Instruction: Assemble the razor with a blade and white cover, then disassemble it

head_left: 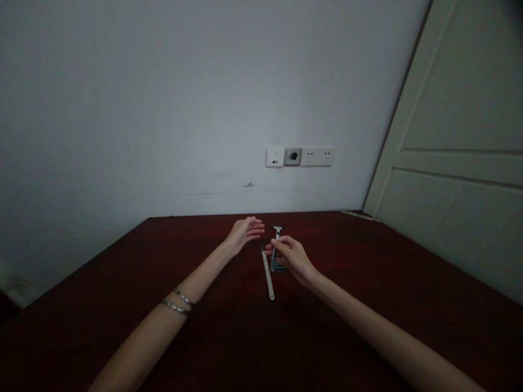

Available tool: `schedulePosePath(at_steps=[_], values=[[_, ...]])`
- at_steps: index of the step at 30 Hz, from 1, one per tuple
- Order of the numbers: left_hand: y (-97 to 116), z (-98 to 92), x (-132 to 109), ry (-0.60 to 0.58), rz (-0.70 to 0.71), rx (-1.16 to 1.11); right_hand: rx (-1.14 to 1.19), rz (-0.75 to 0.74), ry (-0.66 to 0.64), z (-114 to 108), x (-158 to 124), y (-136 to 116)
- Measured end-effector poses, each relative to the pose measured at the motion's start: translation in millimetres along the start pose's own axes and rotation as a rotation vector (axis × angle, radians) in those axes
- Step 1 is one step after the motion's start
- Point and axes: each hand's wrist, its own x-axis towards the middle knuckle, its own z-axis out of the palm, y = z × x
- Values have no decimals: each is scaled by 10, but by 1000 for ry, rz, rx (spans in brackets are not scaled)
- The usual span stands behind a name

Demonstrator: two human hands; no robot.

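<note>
Right hand (293,258) at a razor (278,234), left hand (245,234) open near it.
The right thumb and fingers seem to pinch the razor's handle, though dimness blurs the contact; its head points to the far edge of the surface (229,337). The left holds nothing, fingers extended. A light grip below the head, clear of the pale stick (268,275) just beside, should keep fingertips safe.

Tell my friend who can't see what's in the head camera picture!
A person's right hand holds a razor over a dark red table, with the left hand open nearby. A thin pale stick lies left of the razor, and sockets show on the wall behind.
</note>
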Motion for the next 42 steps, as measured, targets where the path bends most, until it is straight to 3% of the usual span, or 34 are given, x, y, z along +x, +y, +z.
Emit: schedulePosePath(at_steps=[4,8,22,31,36,42], values=[[-91,109,139,-114,-162,-194,42,13,-40,0,-2,83],[-159,211,206,-184,-233,-345,66,44,-44,15,-14,169],[-229,249,109,-122,-290,-555,136,54,-76,90,-55,283],[-345,269,110,-136,-310,-612,114,193,-75,67,-47,271],[-363,343,81,-127,-333,-673,41,227,-61,55,-44,255],[-408,376,81,-194,-325,-721,-70,217,11,33,-19,271]])
